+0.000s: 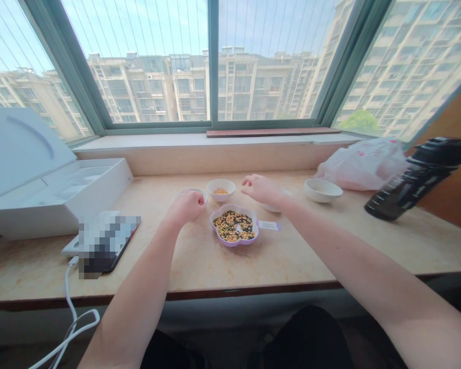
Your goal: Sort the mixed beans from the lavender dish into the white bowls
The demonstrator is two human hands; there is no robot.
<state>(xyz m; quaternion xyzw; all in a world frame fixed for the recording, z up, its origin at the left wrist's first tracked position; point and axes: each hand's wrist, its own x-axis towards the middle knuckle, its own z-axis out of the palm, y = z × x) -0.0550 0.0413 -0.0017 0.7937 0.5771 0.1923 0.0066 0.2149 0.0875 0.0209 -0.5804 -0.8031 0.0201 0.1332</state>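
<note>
A lilac, flower-shaped dish (233,244) filled with mixed yellow, green and black beans (232,224) stands in front of me. My left hand (188,206) is closed at its left, over a small white bowl (200,192) that it partly hides. Whatever those fingers pinch cannot be made out. Beyond the dish, a white bowl (221,183) contains yellow beans (220,191). To the right of that bowl my right hand (262,188) hovers, fingers bent and slightly apart, nothing visible in them. Another white bowl (272,208) is mostly covered by my right hand and forearm.
A fourth white bowl (322,190) sits farther right, before a plastic bag (363,164) and a tilted dark bottle (407,179). Leftward are an open white box (57,195), a partly blurred phone (119,246) and a white cable (69,292). A label (269,225) adjoins the dish.
</note>
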